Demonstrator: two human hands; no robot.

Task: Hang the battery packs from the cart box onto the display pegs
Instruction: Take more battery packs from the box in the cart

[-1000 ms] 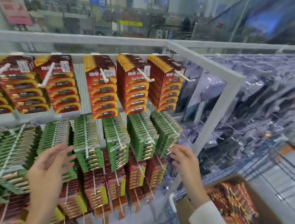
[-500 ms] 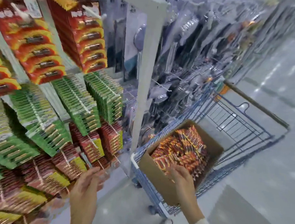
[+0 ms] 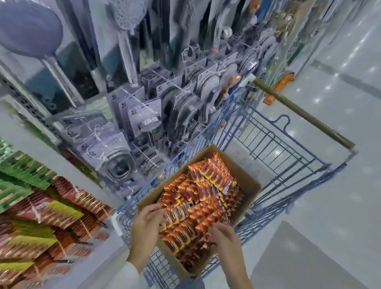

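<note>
The blue wire cart [image 3: 275,151] stands in front of both my hands, its bars thin and open, with a dull round handle [image 3: 301,112] at the far end. Left of my left hand [image 3: 146,227] hang rows of flat carded packs on the display [image 3: 31,211], red with yellow above green, all blurred. The brown cardboard box [image 3: 248,183] sits in the cart, right under my hands. It is filled with glossy red and orange battery packs [image 3: 203,195], stacked on edge. My left hand curls onto the packs at the near left corner. My right hand [image 3: 227,240] bends its fingers down into the near packs. I cannot tell whether either hand has hold of a pack.
</note>
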